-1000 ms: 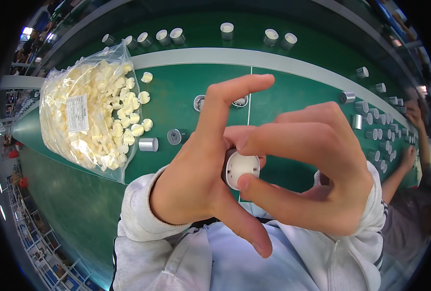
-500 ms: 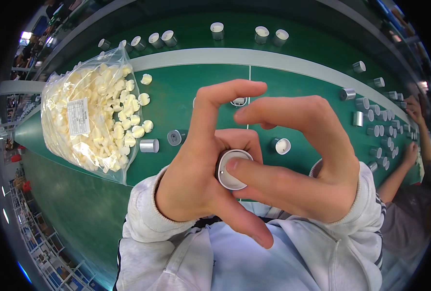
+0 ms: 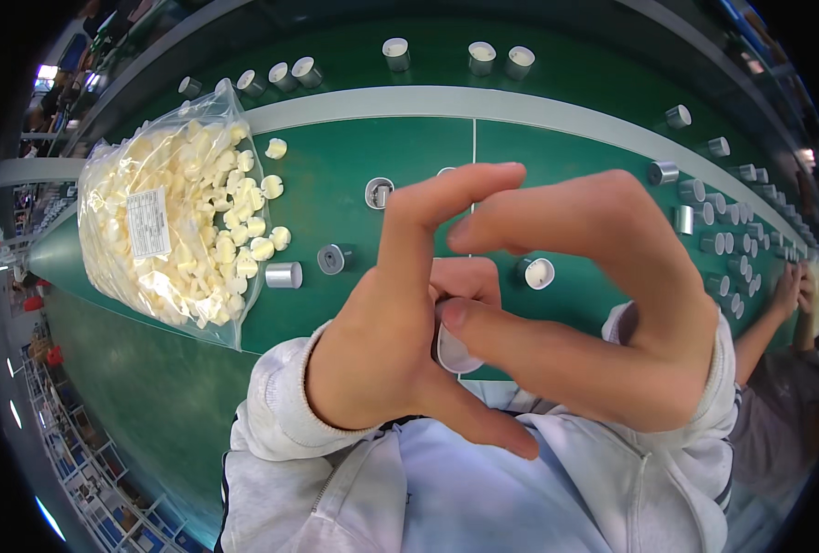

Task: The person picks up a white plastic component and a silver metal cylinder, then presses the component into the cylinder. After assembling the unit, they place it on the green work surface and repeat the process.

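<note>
A small cup (image 3: 455,355) is being held above the green table (image 3: 326,166) by the curled left hand (image 3: 372,369). Its white end (image 3: 459,352) is being touched, and probably pushed, by the right thumb (image 3: 515,348); a firm hold and a straight push are being called for. That end is facing up at a slant, the long axis seemingly running down into the left hand. Whether the half-curled right hand (image 3: 667,350) is gripping anything cannot be told.
</note>
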The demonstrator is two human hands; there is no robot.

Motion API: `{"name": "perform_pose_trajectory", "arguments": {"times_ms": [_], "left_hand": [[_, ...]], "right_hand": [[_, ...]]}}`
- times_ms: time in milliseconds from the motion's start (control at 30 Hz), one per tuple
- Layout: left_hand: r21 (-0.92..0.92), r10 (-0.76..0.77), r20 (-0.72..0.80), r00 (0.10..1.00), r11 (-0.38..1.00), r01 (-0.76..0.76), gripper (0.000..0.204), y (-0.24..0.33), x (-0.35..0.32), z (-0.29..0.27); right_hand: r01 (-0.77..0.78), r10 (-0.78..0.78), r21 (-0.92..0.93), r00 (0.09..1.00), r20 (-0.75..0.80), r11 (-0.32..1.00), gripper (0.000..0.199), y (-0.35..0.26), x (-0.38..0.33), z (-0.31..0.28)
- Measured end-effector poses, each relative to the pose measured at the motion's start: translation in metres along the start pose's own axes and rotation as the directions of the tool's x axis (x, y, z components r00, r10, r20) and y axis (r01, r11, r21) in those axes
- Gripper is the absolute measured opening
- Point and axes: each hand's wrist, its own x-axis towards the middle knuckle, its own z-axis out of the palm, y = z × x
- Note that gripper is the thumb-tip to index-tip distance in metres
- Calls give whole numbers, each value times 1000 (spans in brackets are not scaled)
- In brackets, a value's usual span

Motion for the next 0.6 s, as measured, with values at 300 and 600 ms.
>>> {"name": "perform_pose_trajectory", "arguments": {"times_ms": [300, 600], "left_hand": [[531, -102, 38, 994, 845, 66, 88, 10, -7, -2], [351, -96, -152, 984, 925, 144, 71, -5, -12, 0]], "right_hand": [[228, -225, -131, 974, 34, 965, 29, 1, 0, 16], [86, -107, -190, 989, -104, 978, 37, 0, 3, 24]]}}
